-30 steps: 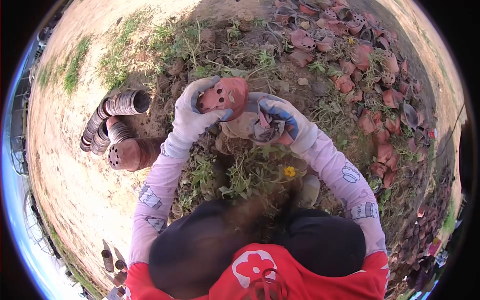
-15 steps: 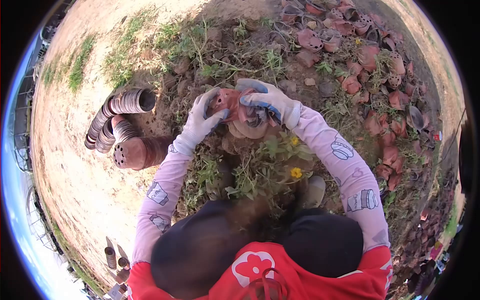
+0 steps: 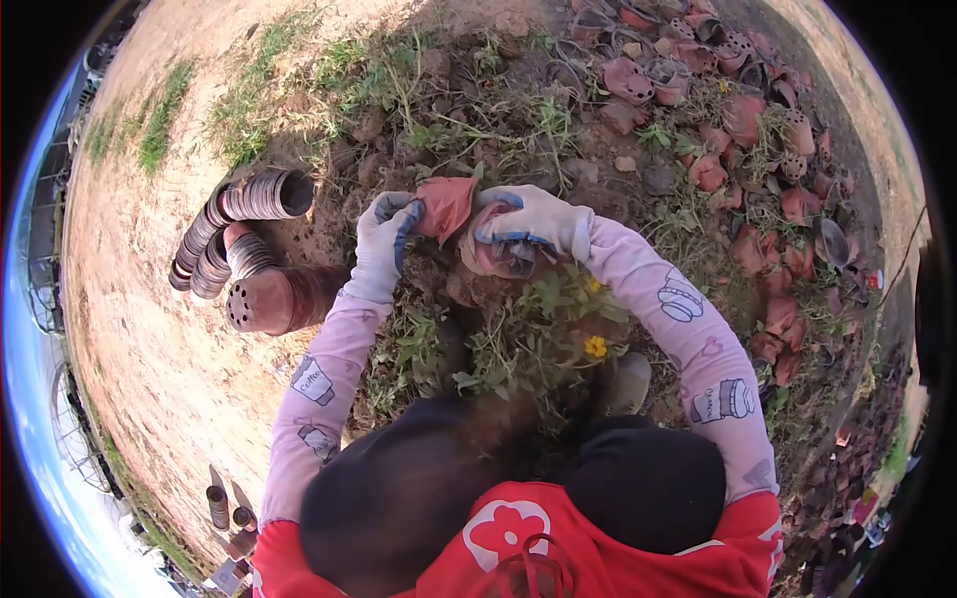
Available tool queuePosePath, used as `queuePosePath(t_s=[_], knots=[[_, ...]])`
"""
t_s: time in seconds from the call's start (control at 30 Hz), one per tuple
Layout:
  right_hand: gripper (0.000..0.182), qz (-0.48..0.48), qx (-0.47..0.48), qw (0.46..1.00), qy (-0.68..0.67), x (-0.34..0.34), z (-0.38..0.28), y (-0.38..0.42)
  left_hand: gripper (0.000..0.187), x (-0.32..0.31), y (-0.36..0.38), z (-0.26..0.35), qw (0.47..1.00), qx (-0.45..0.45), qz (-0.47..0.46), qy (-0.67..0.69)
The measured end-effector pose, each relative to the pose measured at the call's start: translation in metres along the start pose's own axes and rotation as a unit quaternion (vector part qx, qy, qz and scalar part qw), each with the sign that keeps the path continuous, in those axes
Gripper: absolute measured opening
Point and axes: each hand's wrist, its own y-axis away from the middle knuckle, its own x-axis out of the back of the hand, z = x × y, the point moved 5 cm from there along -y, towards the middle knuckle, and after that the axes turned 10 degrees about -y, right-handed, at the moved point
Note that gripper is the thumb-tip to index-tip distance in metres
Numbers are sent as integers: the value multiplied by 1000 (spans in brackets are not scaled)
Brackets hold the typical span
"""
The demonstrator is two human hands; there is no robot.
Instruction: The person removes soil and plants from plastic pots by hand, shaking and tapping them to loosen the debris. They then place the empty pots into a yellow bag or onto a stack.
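Observation:
My left hand (image 3: 383, 241), in a white glove with blue on the finger side, pinches a crumpled reddish plastic pot (image 3: 446, 208) by its left edge. Close beside it, my right hand (image 3: 538, 221), gloved the same way, has its fingers wrapped over a second squashed plastic pot (image 3: 485, 254) with dark, torn film showing under the fingers. The two pots are side by side and seem to touch. Below them are soil clods and leafy weeds (image 3: 518, 334) with a yellow flower (image 3: 595, 346).
On the left lie stacks of nested plastic pots (image 3: 267, 196), one showing a base with drain holes (image 3: 261, 304). Many crumpled pots (image 3: 743, 120) are strewn among weeds to the right. A smaller upright stack (image 3: 217, 506) stands at lower left. My bent knees (image 3: 648, 468) are close in front.
My hands have drawn slightly apart. The reddish pot in my left hand has come up and away from the bundle under my right hand, which has shifted a little lower.

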Motion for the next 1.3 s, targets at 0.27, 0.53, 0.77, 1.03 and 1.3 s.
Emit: queuePosePath(t_s=[0.27,0.53,0.77,1.03,1.3], knots=[[54,120,247,924,265,-18,-57,27,8,14,5,30,990,52,-1,131],[54,163,151,975,-18,39,-47,44,14,-5,6,108,710,-430,20,-558],[55,173,83,981,-39,31,-12,69,19,-5,14,127,727,-436,88,-524],[56,175,48,980,-78,16,0,87,20,-5,17,151,663,-484,149,-552],[51,148,48,984,-89,9,23,88,14,-8,10,187,653,-483,163,-560]])
